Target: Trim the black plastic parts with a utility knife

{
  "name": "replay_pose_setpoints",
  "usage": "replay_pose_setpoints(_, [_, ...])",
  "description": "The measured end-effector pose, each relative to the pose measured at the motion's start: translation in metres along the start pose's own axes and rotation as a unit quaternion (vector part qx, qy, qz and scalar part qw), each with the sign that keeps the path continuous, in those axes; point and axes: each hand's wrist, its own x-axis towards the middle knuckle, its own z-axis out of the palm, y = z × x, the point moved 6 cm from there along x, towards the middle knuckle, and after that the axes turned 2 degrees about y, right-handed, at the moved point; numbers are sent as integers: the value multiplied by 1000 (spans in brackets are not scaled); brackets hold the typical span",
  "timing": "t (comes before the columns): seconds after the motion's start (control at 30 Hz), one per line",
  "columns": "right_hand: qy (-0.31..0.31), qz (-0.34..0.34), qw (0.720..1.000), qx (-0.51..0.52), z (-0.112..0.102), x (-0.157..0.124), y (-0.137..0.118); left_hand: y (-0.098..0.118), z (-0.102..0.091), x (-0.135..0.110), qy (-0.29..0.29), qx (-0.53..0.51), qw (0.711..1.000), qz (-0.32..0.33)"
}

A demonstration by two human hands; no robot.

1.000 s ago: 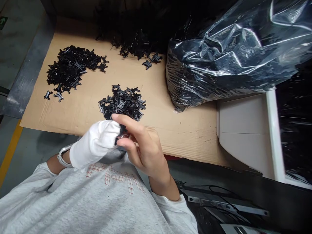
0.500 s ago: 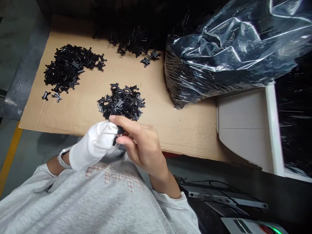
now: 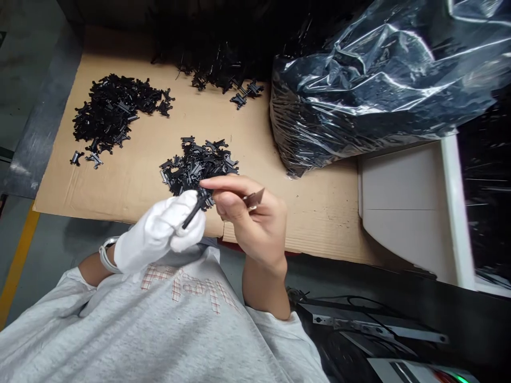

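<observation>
Black plastic clip (image 3: 194, 211): light, stiff, thin, probably slippery; best pinched along its narrow shank. Held shut in white-gloved left grip (image 3: 157, 231). Bare right grip (image 3: 249, 218) pinched nearly closed beside it, hold unclear. Loose clip heap (image 3: 199, 165) just beyond both grips, on cardboard sheet (image 3: 303, 223); bulging plastic bag (image 3: 371, 90) farther off, right of grips.

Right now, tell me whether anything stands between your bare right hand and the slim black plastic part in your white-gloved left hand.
Nothing visible does: the bare right hand is right at the upper end of the slim black plastic part, which is gripped in the white-gloved left hand.
</observation>
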Motion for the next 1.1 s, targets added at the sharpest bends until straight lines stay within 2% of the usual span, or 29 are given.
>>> replay_pose_setpoints(0.1, [-14, 49, 998, 36, 2, 5, 11, -3, 4, 3, -35, -94, 995, -10])
replay_pose_setpoints(0.17, [-21, 84, 994, 63, 4, 7, 16, -9, 0, 6, -14, -85, 996, -24])
replay_pose_setpoints(0.27, [-32, 125, 988, 84, 7, 8, 17, -13, -11, 10, 24, -18, 999, -15])
replay_pose_setpoints(0.4, [-41, 146, 987, 46, 2, 11, 20, -16, -25, 13, 4, 84, 996, 0])
replay_pose_setpoints(0.43, [-41, 145, 988, 23, -1, 13, 23, -15, -36, 13, 34, 140, 990, 12])
replay_pose_setpoints(0.47, [-37, 144, 989, -6, -5, 16, 27, -14, -50, 13, 88, 208, 974, 24])
replay_pose_setpoints(0.5, [-27, 142, 989, -41, -9, 19, 33, -11, -69, 10, 165, 287, 943, 35])
replay_pose_setpoints(0.53, [-9, 139, 987, -82, -15, 23, 39, -8, -90, 5, 256, 362, 896, 37])
replay_pose_setpoints(0.6, [32, 152, 975, -160, -25, 30, 55, 0, -131, -12, 429, 477, 767, 19])
replay_pose_setpoints(0.63, [43, 162, 967, -190, -28, 34, 63, 3, -149, -21, 478, 525, 704, -11])
replay_pose_setpoints(0.67, [47, 167, 961, -213, -29, 38, 70, 4, -164, -28, 509, 558, 653, -48])
replay_pose_setpoints(0.7, [50, 170, 957, -229, -30, 41, 75, 4, -178, -34, 527, 578, 618, -81])
replay_pose_setpoints(0.73, [52, 171, 953, -243, -29, 44, 79, 5, -188, -39, 536, 586, 598, -109])
replay_pose_setpoints(0.8, [57, 169, 948, -262, -28, 46, 83, 5, -203, -42, 542, 579, 591, -144])
replay_pose_setpoints(0.97, [77, 161, 940, -291, -29, 42, 79, 6, -217, -31, 543, 547, 613, -173])
replay_pose_setpoints(1.1, [102, 148, 941, -286, -37, 36, 72, 5, -221, -27, 503, 548, 648, -161])
